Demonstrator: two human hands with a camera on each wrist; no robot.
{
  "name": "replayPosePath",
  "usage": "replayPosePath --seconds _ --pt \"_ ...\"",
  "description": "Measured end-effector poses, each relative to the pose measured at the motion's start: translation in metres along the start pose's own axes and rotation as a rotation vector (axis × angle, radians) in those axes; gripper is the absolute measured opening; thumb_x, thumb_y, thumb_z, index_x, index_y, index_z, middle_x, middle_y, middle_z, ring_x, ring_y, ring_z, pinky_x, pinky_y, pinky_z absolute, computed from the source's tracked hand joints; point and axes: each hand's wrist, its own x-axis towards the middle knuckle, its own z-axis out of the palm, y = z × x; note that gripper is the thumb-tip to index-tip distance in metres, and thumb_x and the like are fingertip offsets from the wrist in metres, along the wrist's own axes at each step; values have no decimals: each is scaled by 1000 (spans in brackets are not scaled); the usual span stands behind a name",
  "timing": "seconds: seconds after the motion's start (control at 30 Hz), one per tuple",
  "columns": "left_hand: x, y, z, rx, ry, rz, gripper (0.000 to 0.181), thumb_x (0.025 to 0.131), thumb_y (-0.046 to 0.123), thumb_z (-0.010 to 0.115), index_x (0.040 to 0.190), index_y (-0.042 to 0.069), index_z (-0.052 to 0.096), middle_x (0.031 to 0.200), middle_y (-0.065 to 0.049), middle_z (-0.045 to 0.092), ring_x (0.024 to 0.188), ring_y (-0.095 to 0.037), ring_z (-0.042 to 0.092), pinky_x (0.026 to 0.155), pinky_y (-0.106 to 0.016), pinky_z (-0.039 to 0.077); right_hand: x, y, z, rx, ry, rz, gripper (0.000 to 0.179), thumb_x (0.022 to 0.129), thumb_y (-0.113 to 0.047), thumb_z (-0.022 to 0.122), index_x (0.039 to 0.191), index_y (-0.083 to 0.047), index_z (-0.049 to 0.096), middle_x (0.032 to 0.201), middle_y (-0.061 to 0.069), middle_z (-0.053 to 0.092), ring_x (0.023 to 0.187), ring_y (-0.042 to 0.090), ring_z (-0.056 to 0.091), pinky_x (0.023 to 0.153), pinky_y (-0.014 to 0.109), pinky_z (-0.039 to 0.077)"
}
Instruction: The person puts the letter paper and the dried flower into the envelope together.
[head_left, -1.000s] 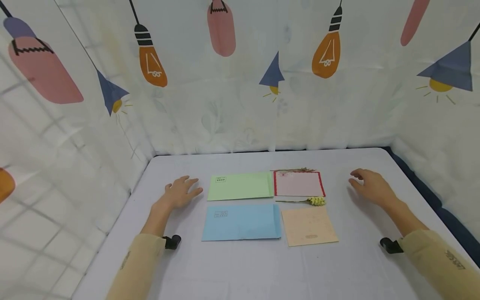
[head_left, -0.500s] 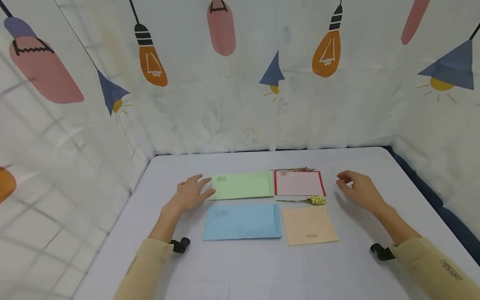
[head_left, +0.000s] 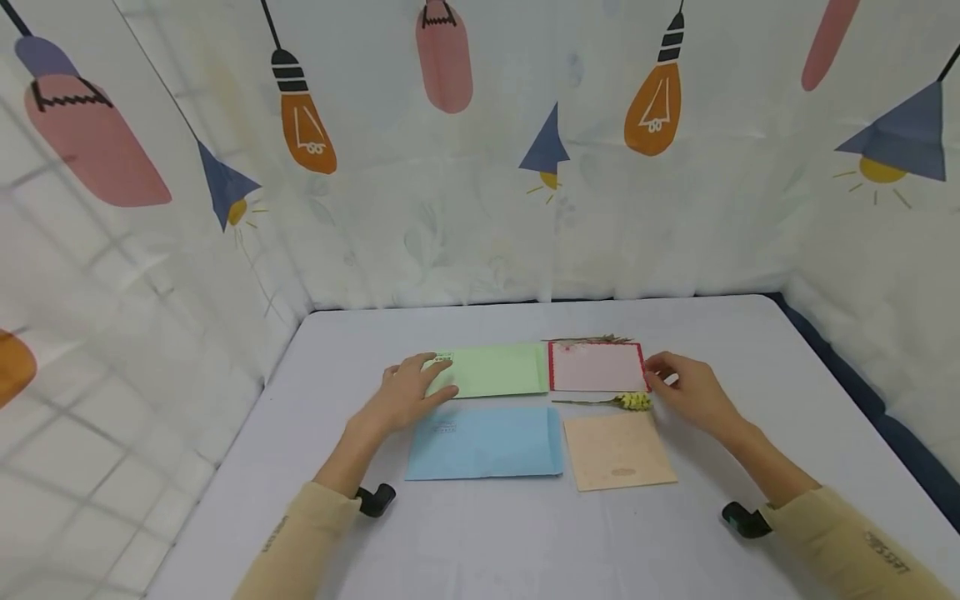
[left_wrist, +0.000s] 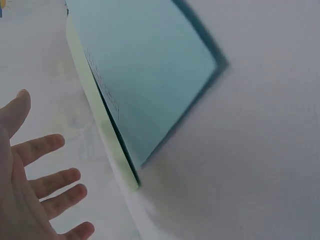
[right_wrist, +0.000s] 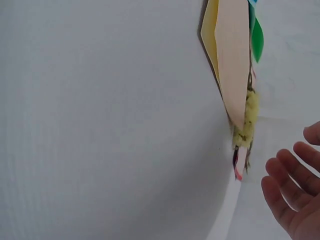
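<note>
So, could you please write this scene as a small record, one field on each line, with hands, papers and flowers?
left hand: spread, over the left end of the green envelope, holds nothing; contact unclear
right hand: at the right edge of the red-bordered card, holds nothing; contact unclear
far row, left to right: green envelope, red-bordered card
near row, left to right: blue envelope, tan paper
flowers: yellow flower between card and tan paper; dried sprig along the card's far edge
surface: white table

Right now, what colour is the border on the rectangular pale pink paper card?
The border is red, clearest in the head view.
</note>
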Motion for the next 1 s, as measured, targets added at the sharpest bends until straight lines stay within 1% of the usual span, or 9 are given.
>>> replayPosePath --seconds 0.2,0.37,0.53,0.67,0.8,0.93,1.0 --pt "5 12 7 -20 -9 44 63 104 52 54 154 13 49 157 -21 38 146 -39 34 108 -69 26 -1 -11 9 65 -47 -13 18 99 -8 67 113 3 69 96 2 71 87 20 64 71 30 54" --pt "7 22 14 -20 -20 92 64 104 52 56 154 13 49 158 -21 38 146 -37 33 108 -68 27 0 -18 19 118 -48 -38 16 98 -7 69 111 2 70 94 0 71 84 17 65 71 27 54" --pt "6 36 15 -14 -49 123 64 103 53 56 154 15 48 159 -20 36 147 -36 33 110 -65 27 -1 -25 30 167 -68 -37 14 97 -5 70 110 1 70 93 -2 71 85 17 67 72 28 55" --pt "4 49 16 -17 -79 145 64 103 53 56 155 17 48 158 -18 37 148 -34 32 112 -63 26 -2 -32 39 208 -101 -19 15 98 -7 71 110 0 70 93 -2 71 87 17 67 76 30 57" --pt "3 60 21 -8 -107 163 66 102 57 55 156 19 46 159 -16 37 149 -30 31 113 -61 25 -2 -38 46 254 -143 4 16 97 -9 72 111 -1 70 96 -2 71 88 15 67 80 29 56" --pt "2 69 26 -2 -129 193 68 102 57 56 157 18 45 160 -16 36 148 -32 32 112 -61 27 0 -47 50 342 -224 54 18 97 -7 71 113 0 70 99 2 71 88 17 67 79 29 56" --pt "1 73 29 13 -146 204 69 102 58 56 157 18 44 160 -15 35 148 -32 31 111 -62 28 0 -52 51 373 -264 87 18 97 -8 71 114 0 69 99 3 71 88 18 67 78 29 56"
